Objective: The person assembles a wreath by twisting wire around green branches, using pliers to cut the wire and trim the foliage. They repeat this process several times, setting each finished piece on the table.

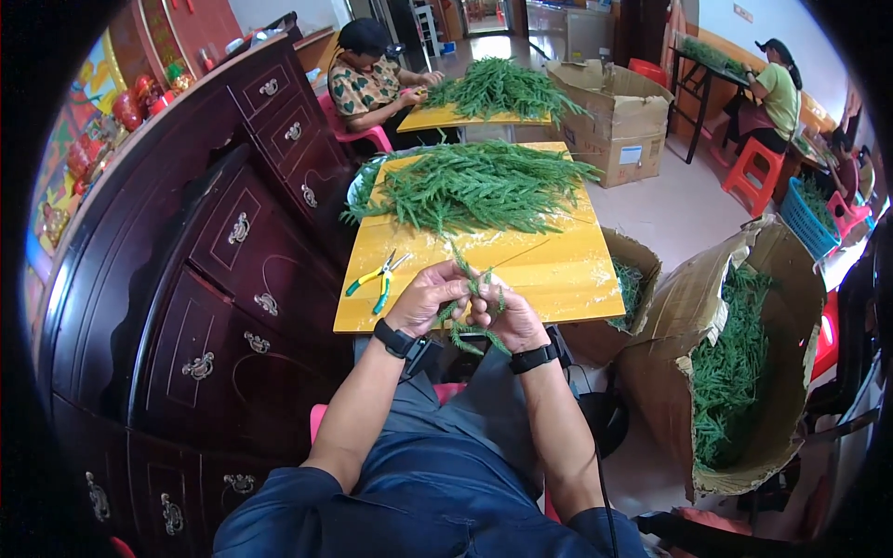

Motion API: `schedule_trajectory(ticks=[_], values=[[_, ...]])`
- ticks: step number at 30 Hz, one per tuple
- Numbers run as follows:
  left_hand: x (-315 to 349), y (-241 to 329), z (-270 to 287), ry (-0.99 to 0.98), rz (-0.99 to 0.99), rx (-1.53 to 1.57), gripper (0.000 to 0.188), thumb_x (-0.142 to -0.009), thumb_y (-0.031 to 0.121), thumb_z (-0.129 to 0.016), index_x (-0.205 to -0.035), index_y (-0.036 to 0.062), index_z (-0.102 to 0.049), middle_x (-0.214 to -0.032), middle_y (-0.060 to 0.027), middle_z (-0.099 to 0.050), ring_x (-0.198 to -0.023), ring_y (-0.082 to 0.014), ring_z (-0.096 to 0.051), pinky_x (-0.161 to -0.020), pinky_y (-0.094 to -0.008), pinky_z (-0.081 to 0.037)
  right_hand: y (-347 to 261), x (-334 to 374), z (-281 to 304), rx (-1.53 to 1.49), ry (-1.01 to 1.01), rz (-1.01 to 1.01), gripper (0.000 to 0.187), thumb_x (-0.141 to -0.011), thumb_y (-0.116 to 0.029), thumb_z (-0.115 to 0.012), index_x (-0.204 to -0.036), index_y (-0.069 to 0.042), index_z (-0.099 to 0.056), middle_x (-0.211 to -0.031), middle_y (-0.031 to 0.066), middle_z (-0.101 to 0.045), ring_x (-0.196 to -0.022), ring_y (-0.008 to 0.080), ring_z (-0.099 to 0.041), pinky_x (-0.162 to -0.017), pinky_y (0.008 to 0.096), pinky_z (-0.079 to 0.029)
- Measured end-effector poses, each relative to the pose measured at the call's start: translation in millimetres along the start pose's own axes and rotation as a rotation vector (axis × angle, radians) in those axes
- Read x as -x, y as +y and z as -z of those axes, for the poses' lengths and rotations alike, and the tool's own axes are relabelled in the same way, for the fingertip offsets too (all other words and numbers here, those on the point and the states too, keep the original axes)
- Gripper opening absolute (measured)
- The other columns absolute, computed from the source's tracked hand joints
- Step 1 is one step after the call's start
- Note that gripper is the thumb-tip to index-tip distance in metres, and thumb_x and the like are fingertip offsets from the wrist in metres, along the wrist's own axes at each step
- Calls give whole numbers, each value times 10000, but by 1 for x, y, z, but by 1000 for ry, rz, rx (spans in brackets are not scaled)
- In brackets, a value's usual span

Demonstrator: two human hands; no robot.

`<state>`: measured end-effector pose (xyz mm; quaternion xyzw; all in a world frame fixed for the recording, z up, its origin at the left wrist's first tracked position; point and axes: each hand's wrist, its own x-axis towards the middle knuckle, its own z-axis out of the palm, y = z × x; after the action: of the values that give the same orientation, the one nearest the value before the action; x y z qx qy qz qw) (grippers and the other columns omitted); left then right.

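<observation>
Both my hands meet over the near edge of a yellow table (558,270), fingers pinched round one green artificial sprig (470,279). My left hand (433,296) grips it from the left, and my right hand (509,314) from the right. Some of its leafy tips hang below my fingers. Just left of my left hand lies a pair of pliers (379,279) with yellow and green handles, jaws apart. Beyond my hands a heap of green artificial sprigs (474,186) covers the far half of the tabletop. Pale scraps are scattered over the bare wood.
A dark wooden cabinet (223,316) stands close on my left. On my right are a large torn cardboard box (670,325) and a smaller box (642,251), both holding greenery. Ahead, a person (367,84) works at another heaped table (437,117). A red stool (755,172) stands farther right.
</observation>
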<state>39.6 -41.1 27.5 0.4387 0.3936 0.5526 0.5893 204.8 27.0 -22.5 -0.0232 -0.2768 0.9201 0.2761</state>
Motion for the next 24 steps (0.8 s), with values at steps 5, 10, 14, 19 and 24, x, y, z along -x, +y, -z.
schedule_trajectory(ticks=[5,10,14,19,24], values=[[-1,-12,8,104,-78,49,157,-956,111,-617,-1098,51,-642,-799,-9,-620,-653,-84,-565,-591,-211,-461,-2,1,-19,199,106,177,215,-909,-127,-650,-1103,-76,-573,-805,6,-606,-665,121,-585,-676,273,-495],[-1,-9,11,88,-69,95,182,-949,72,-600,-1121,31,-643,-837,-11,-630,-648,-80,-560,-604,-214,-469,10,-7,-8,417,209,384,164,-900,-55,-670,-1052,-66,-607,-832,-10,-628,-737,77,-602,-683,230,-499],[2,-8,4,56,-52,112,200,-941,69,-599,-1133,35,-644,-844,-11,-635,-647,-80,-558,-608,-219,-472,14,-10,-5,404,247,434,85,-916,-70,-659,-988,-59,-615,-824,0,-630,-715,86,-603,-665,229,-498],[4,-8,6,28,-32,64,261,-942,90,-601,-1198,42,-632,-835,-6,-629,-650,-85,-549,-600,-231,-470,9,-7,-1,326,214,324,48,-925,-76,-648,-953,-63,-611,-824,10,-634,-691,94,-604,-647,228,-497],[3,-8,6,42,-56,-9,280,-938,96,-613,-1214,50,-632,-832,-3,-628,-658,-91,-559,-594,-245,-477,6,-5,-4,295,229,261,42,-942,-103,-630,-940,-68,-605,-821,15,-633,-665,97,-596,-631,231,-491]])
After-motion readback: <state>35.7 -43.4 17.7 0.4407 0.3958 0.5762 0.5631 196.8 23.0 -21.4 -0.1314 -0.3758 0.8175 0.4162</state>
